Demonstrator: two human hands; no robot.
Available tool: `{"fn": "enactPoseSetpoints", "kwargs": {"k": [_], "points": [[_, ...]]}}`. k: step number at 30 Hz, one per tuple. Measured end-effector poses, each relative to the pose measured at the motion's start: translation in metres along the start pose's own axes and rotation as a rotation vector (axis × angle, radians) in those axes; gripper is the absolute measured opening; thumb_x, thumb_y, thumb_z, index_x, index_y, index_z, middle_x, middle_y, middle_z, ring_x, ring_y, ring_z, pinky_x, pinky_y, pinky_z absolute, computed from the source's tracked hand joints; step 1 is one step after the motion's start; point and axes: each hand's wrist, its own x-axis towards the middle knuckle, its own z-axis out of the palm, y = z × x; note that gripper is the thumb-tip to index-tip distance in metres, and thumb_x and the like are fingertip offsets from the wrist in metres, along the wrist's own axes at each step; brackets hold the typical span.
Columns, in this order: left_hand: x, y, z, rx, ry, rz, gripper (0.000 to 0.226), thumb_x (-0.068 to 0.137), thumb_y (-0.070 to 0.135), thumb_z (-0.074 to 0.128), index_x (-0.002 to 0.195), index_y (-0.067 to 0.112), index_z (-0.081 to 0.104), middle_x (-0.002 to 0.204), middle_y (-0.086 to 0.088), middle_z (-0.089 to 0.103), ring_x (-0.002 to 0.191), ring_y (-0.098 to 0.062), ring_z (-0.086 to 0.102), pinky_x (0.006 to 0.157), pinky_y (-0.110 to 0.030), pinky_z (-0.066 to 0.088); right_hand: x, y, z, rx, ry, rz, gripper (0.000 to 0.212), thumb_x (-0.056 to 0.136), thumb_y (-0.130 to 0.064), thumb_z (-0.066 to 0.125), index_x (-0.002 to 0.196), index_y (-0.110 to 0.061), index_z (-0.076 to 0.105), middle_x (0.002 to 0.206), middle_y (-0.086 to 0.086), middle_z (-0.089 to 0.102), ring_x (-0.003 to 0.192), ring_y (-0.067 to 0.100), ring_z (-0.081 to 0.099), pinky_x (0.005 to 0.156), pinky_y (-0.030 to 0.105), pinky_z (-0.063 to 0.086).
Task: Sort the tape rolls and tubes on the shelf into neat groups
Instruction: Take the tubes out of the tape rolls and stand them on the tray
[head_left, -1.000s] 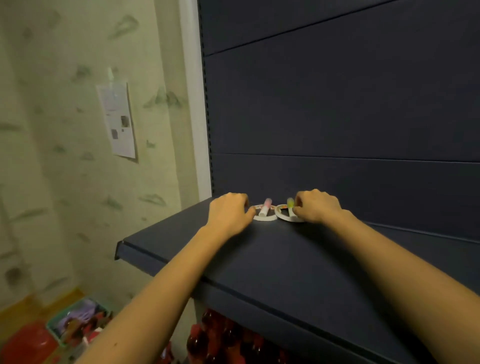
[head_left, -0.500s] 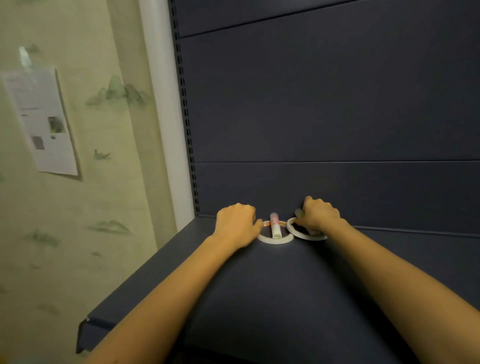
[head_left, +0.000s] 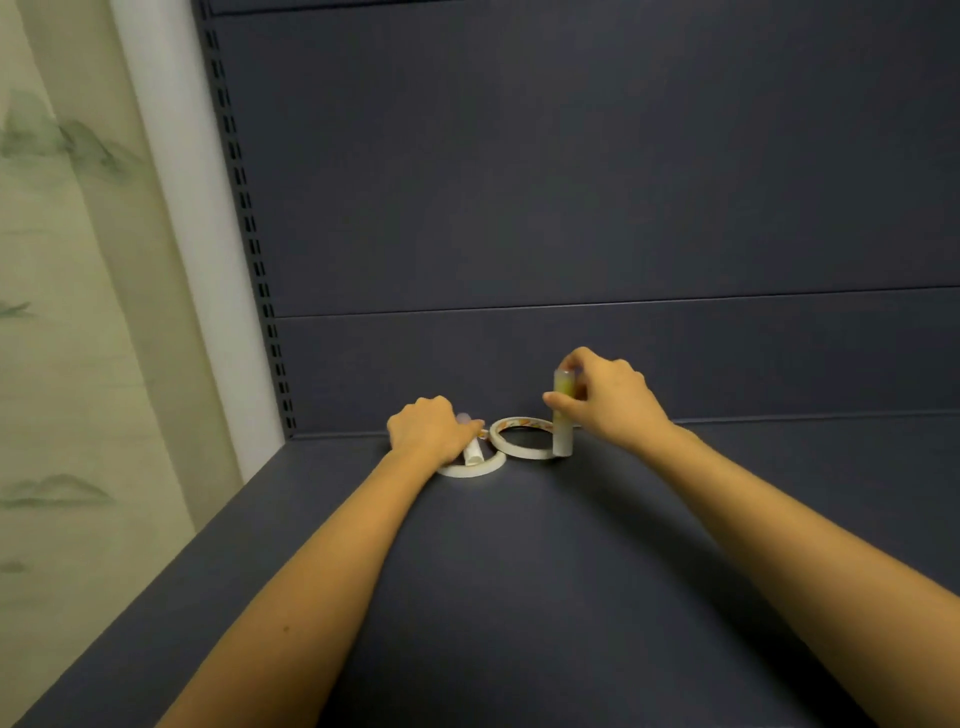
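Note:
Two thin white tape rolls lie flat near the back of the dark shelf (head_left: 519, 597). The left tape roll (head_left: 470, 470) is partly under my left hand (head_left: 431, 434), which grips a white tube with a pale pink cap (head_left: 474, 451) lying across that roll. The right tape roll (head_left: 521, 439) lies free, with colourful print on its far rim. My right hand (head_left: 608, 397) pinches a white tube with a yellow-green top (head_left: 562, 415) and holds it upright, its base on the shelf just right of the right roll.
The shelf's dark back panel (head_left: 571, 208) rises right behind the items. A slotted upright (head_left: 249, 234) and a white post stand at the left, with a pale green patterned wall (head_left: 62, 312) beyond. The shelf's left edge runs diagonally toward the lower left.
My right hand has lifted the yellow-green tube off the right roll and stood it upright beside it. My left hand stays on the pink-capped tube. The camera moved closer and rightwards.

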Motion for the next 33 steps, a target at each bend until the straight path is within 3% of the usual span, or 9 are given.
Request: {"fn": "enactPoseSetpoints", "kwargs": {"k": [4,8,13,15,19,22,26,30,33], "points": [[0.003,0.005,0.005,-0.152,-0.022,-0.035,0.038,0.087,0.046,0.051,0.075,0.01,0.052,0.085,-0.008,0.061,0.091,-0.03,0.061,0.067,-0.031,0.039,-0.009,0.013,-0.009,0.014,0.018,0.018,0.042,0.088,-0.04,0.061,0.12,-0.016,0.048,0.112,0.011,0.062,0.1,0.029,0.06,0.086,0.044,0.052],[-0.008,0.018,-0.008,-0.316,0.068,-0.022,0.043,0.087,0.04,0.049,0.055,0.013,0.042,0.059,-0.001,0.048,0.071,-0.029,0.053,0.056,-0.028,0.033,-0.017,0.031,-0.023,0.048,0.042,0.047,0.042,0.085,-0.039,0.065,0.115,-0.016,0.047,0.108,0.01,0.063,0.097,0.028,0.061,0.085,0.045,0.052],[-0.032,0.059,-0.034,-0.429,0.162,0.166,0.035,0.083,0.04,0.061,0.062,0.014,0.054,0.06,0.003,0.052,0.066,-0.022,0.051,0.06,-0.029,0.036,-0.034,0.066,-0.057,0.076,0.087,0.057,0.042,0.084,-0.039,0.067,0.109,-0.013,0.046,0.101,0.009,0.065,0.092,0.028,0.061,0.082,0.046,0.052],[-0.045,0.088,-0.041,-0.49,0.182,0.264,0.034,0.082,0.04,0.063,0.072,0.007,0.061,0.066,-0.001,0.058,0.066,-0.021,0.051,0.06,-0.029,0.037,-0.044,0.086,-0.075,0.062,0.108,0.065,0.042,0.084,-0.04,0.066,0.108,-0.012,0.046,0.1,0.009,0.065,0.091,0.029,0.061,0.081,0.044,0.051],[-0.076,0.16,-0.047,-0.594,0.214,0.423,0.026,0.081,0.037,0.066,0.076,0.012,0.065,0.074,0.0,0.063,0.074,-0.022,0.056,0.064,-0.031,0.041,-0.071,0.135,-0.119,0.015,0.172,0.087,0.041,0.088,-0.04,0.062,0.111,-0.011,0.044,0.099,0.011,0.065,0.091,0.03,0.06,0.076,0.039,0.048],[-0.102,0.223,-0.042,-0.66,0.193,0.482,0.022,0.079,0.037,0.066,0.081,0.015,0.067,0.078,0.002,0.067,0.08,-0.022,0.061,0.074,-0.036,0.049,-0.099,0.178,-0.156,-0.013,0.212,0.121,0.041,0.09,-0.038,0.059,0.114,-0.01,0.043,0.098,0.011,0.064,0.086,0.028,0.059,0.073,0.039,0.048],[-0.14,0.307,-0.027,-0.697,0.175,0.538,0.018,0.079,0.036,0.064,0.078,0.018,0.067,0.073,0.005,0.066,0.078,-0.022,0.062,0.071,-0.033,0.049,-0.145,0.238,-0.206,-0.079,0.263,0.166,0.038,0.09,-0.037,0.06,0.112,-0.011,0.043,0.09,0.007,0.062,0.076,0.023,0.053,0.064,0.03,0.038],[-0.178,0.387,-0.009,-0.743,0.086,0.592,0.009,0.072,0.03,0.065,0.074,0.021,0.066,0.069,0.01,0.066,0.076,-0.018,0.063,0.072,-0.033,0.051,-0.193,0.301,-0.257,-0.125,0.307,0.221,0.037,0.089,-0.035,0.061,0.111,-0.011,0.043,0.084,0.007,0.063,0.084,0.032,0.059,0.068,0.036,0.044],[-0.206,0.444,0.004,-0.787,0.025,0.65,0.006,0.069,0.03,0.064,0.072,0.025,0.064,0.069,0.014,0.067,0.077,-0.012,0.064,0.071,-0.03,0.05,-0.229,0.347,-0.292,-0.19,0.351,0.282,0.037,0.089,-0.036,0.061,0.109,-0.011,0.042,0.084,0.006,0.063,0.09,0.033,0.059,0.064,0.033,0.035]]}}
